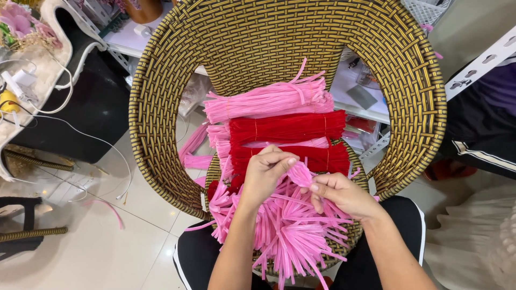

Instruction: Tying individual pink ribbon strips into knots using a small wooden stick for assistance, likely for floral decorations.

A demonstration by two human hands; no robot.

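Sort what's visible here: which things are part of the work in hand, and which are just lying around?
In use:
- left hand and right hand, pinching a bent pink strip
- loose pink strips under the hands
- tied pink bundle and red bundles stacked on the woven chair

Lying about:
- white cables on the floor
- artificial flowers
- white shelf behind the chair

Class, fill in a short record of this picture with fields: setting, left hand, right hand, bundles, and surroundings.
Setting: woven chair in black and gold, seen from above
Left hand: left hand pinches a pink strip
Right hand: right hand grips the same pink strip at its other side
Loose pile: pink strips spread on the seat
Bundles: two red bundles, one pink bundle behind
Surroundings: white cables on the tiled floor
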